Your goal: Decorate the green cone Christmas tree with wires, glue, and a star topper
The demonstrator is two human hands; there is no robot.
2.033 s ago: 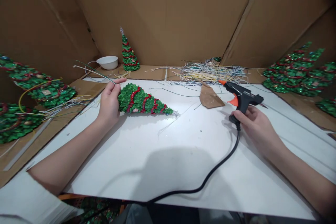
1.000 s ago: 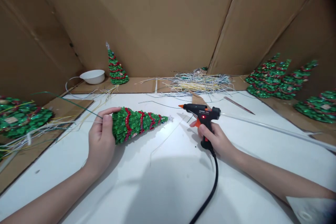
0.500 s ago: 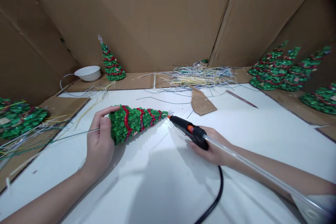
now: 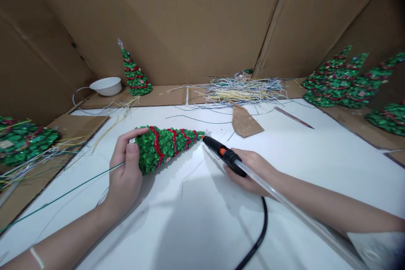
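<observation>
A small green cone tree (image 4: 166, 145) with red garland lies on its side on the white table (image 4: 202, 228). My left hand (image 4: 125, 173) grips its wide base and also pinches a thin green wire (image 4: 63, 196) that trails to the lower left. My right hand (image 4: 253, 171) is closed around a black glue gun (image 4: 223, 155), whose orange nozzle touches the tree's tip beside a tiny clear star. A clear glue stick (image 4: 294, 213) juts out of the gun's back, and its black cord (image 4: 257, 240) runs toward me.
Finished trees lie stacked at the right (image 4: 344, 80) and the left (image 4: 22, 143); one tree (image 4: 134, 71) stands at the back by a white bowl (image 4: 106, 85). A pile of pale wires (image 4: 243, 90) and a cardboard scrap (image 4: 245, 122) lie behind. Cardboard walls enclose the table.
My right hand brought the glue gun from the right, tipped it flat and set its nozzle against the tree's tip. My left hand kept hold of the tree; the green wire swung down to the left.
</observation>
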